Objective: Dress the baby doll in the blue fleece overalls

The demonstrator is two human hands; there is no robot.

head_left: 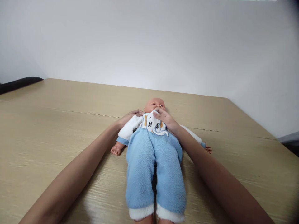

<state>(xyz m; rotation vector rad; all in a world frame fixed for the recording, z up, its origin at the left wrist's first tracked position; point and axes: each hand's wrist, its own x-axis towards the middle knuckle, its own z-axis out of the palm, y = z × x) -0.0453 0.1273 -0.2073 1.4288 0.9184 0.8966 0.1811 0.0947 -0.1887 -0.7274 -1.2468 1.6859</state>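
Observation:
A baby doll (154, 104) lies on its back on the table, its head away from me and its legs towards me. It wears a fleece outfit (142, 161) with light blue legs, white sleeves and cuffs, and a white elephant face on the chest. At the doll's shoulder beside the neck, my left hand (131, 116) is closed on the cloth, its fingertips partly hidden. My right hand (167, 120) pinches the outfit's neckline just above the elephant, with the fingers in front of the doll's chin. Both doll arms stretch out sideways on the table.
The light wooden table (70, 124) has a thin seam running across it. A plain pale wall (149, 46) stands behind its far edge. Something black (21, 84) shows at the left edge, and a dark object (291, 144) is partly visible at the right.

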